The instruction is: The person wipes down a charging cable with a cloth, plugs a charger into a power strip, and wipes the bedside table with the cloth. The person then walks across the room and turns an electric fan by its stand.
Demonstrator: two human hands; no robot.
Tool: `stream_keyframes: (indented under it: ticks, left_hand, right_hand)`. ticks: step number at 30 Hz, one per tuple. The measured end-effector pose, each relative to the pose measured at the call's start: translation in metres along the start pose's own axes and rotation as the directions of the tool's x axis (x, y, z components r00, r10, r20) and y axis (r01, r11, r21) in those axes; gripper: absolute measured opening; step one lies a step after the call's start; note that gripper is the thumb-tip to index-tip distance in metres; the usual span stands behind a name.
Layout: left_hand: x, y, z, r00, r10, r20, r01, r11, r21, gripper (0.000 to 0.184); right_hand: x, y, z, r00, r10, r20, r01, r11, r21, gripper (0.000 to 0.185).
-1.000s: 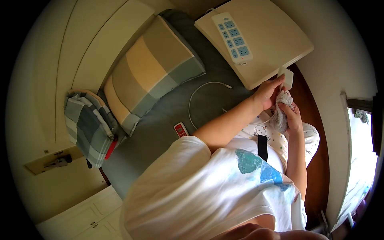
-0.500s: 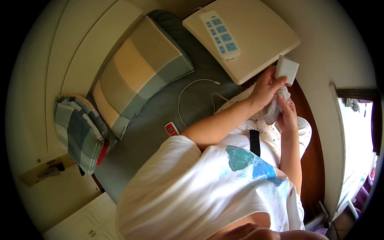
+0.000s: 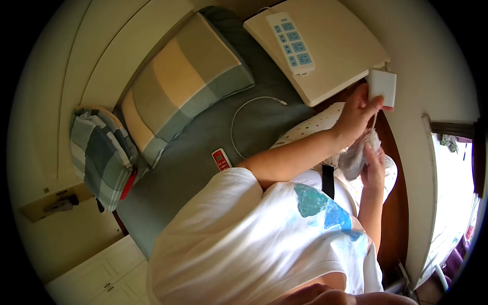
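Observation:
My left hand is closed on a white power adapter, held up near the bedside table's corner. From the adapter a thin white cable runs down to a crumpled greyish-white cloth. My right hand pinches this cloth just below my left hand, above my lap. Another stretch of white cable curves over the dark green bed sheet, its metal plug end bare. Beside my left elbow lies a red and white remote-like device.
A white power strip rests on the beige bedside table. The striped pillow leans by the headboard, with folded checked bedding to its left. White cabinets stand at lower left, and a bright window or doorway is at the right.
My left hand has lifted the adapter up and to the right, away from the cloth, so cable shows between them. My right hand still holds the cloth, slightly lower. The camera view has shifted a little.

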State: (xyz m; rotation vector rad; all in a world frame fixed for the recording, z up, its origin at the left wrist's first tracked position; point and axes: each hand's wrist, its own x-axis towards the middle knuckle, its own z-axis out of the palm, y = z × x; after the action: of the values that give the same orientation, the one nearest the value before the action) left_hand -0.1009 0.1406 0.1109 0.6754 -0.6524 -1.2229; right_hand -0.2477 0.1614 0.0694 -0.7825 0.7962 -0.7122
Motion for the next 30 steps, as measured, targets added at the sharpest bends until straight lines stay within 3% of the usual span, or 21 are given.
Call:
stream_keyframes:
  ticks: [1,4,6,7,11,15,17,18,21,25,28,30]
  left_hand:
    - [-0.003,-0.002,0.005,1.000,-0.014,0.018,0.015,0.999,-0.048,0.034]
    - [-0.007,-0.009,0.017,0.998,0.056,0.033,-0.054,0.997,-0.061,0.032]
    - [-0.008,-0.007,0.018,0.997,0.077,0.006,-0.078,0.991,0.108,0.031]
    - [-0.008,-0.008,0.018,0.997,0.077,0.008,-0.078,0.991,0.109,0.031]
    - [-0.010,-0.001,0.014,0.999,0.007,-0.048,-0.009,0.999,-0.035,0.027]
    - [-0.013,0.003,0.010,0.994,-0.082,-0.078,0.077,0.994,-0.077,0.028]
    - [-0.008,0.003,0.004,0.994,0.014,-0.109,-0.003,0.995,0.101,0.028]
    - [0.003,0.012,-0.002,0.985,0.085,-0.150,-0.074,0.994,0.078,0.026]
    - [0.008,0.021,-0.005,0.991,0.031,-0.132,-0.020,0.996,0.082,0.024]
    - [-0.005,0.012,0.019,1.000,0.008,-0.002,-0.008,1.000,-0.004,0.024]
    - [-0.013,0.002,0.027,1.000,0.024,0.006,-0.024,0.995,0.101,0.029]
    - [-0.009,0.007,0.028,0.999,0.002,-0.040,0.000,0.999,0.052,0.027]
  right_hand:
    - [0.001,-0.005,0.001,1.000,0.006,-0.025,-0.004,0.997,0.076,0.031]
    - [0.009,-0.014,-0.006,1.000,-0.026,0.014,0.025,0.997,0.072,0.030]
    - [0.011,-0.020,0.001,0.997,-0.059,-0.040,0.059,0.998,-0.009,0.030]
    - [0.011,-0.021,0.005,0.997,-0.061,-0.040,0.061,0.998,-0.008,0.030]
    - [0.006,-0.017,0.008,0.999,-0.022,0.027,0.021,0.999,0.050,0.030]
    - [-0.005,-0.016,0.013,0.999,-0.035,-0.026,0.033,0.997,-0.073,0.027]
    - [-0.010,-0.009,0.011,0.999,-0.042,0.013,0.043,0.995,-0.090,0.019]
    - [-0.016,0.001,0.004,1.000,0.004,0.001,-0.004,0.995,-0.098,0.018]
    - [-0.018,0.006,-0.003,0.998,0.055,-0.036,-0.058,0.996,-0.070,0.025]
    - [0.000,-0.029,0.021,0.997,-0.072,0.002,0.070,0.979,0.189,0.025]
    - [0.014,-0.033,0.011,0.985,-0.165,-0.040,0.161,0.983,-0.093,0.024]
    - [0.009,-0.035,0.023,0.992,-0.124,0.003,0.124,0.992,-0.031,0.022]
